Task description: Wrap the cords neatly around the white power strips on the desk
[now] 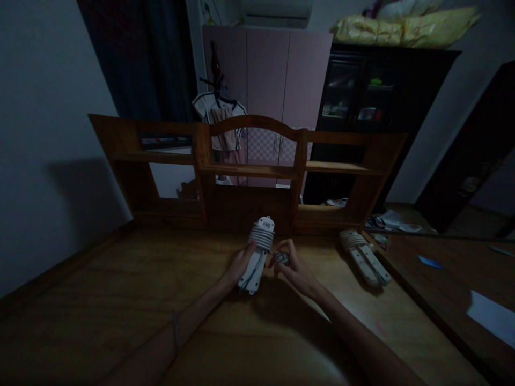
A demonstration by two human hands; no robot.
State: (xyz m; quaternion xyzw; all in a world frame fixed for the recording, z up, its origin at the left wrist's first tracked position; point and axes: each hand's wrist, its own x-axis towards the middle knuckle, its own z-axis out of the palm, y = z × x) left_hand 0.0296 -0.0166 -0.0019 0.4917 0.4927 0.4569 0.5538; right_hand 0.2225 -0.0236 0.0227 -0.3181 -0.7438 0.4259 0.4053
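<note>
near the worktop's back edge (181, 236), a power strip (256, 266) is gripped, seemingly steadied, by the left hand (240, 264); a likely plug (282, 258) is pinched by the right hand (298, 272).

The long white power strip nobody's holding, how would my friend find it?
Start with the brown wooden desk. Near its right edge lies the long white power strip, pale cord wound round its far end. A similar white strip is in the left hand; this one lies untouched.
</note>
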